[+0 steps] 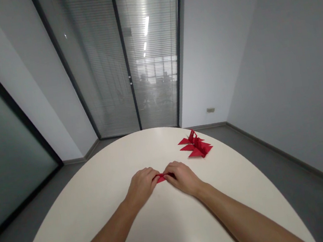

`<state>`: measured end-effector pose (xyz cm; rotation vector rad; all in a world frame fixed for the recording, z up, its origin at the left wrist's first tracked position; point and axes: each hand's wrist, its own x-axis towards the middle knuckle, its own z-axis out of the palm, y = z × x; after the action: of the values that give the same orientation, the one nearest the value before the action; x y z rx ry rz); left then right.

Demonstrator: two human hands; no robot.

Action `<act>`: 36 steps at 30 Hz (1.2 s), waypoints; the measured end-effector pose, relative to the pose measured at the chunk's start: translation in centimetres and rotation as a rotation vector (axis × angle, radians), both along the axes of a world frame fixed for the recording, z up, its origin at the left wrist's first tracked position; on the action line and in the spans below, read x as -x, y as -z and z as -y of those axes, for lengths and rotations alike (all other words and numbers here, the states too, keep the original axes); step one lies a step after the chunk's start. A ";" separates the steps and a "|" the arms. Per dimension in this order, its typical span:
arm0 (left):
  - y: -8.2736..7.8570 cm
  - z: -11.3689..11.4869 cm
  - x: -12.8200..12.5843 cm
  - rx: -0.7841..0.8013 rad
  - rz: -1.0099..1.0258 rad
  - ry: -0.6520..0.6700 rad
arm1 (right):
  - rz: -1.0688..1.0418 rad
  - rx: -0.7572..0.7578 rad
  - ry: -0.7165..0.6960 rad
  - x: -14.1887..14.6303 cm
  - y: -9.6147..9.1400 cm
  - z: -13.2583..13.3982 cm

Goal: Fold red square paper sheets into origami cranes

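Observation:
A small folded piece of red paper (161, 178) lies low over the table, pinched from both sides. My left hand (142, 184) has thumb and fingers closed on its left end. On its right end, my right hand (183, 177) grips with thumb and bent fingers. Most of the paper is hidden beneath my fingers; only a short red strip shows between them. Beyond my right hand sit several red origami cranes (197, 145), bunched close together with pointed wings spreading left and right.
The round white table (119, 229) carries everything, its curved edge running around both arms. Behind it stand a glass door (158, 97) with blinds and pale walls. A small outlet plate (210, 110) is low on the back wall.

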<state>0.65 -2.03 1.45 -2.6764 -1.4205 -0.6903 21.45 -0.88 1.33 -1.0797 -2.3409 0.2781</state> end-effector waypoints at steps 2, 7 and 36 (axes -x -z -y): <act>0.0 0.0 0.0 -0.002 -0.005 -0.002 | 0.007 0.000 0.001 0.0 -0.1 0.0; 0.0 0.0 0.0 0.005 -0.006 -0.021 | -0.001 0.015 0.044 0.1 -0.2 0.3; 0.4 0.1 0.2 -0.062 0.195 0.021 | -0.230 0.239 -0.015 -0.1 0.5 -0.5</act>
<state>0.46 -2.08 1.03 -2.6418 -1.3870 -1.0038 21.52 -0.40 0.86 -1.0763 -2.1488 0.6663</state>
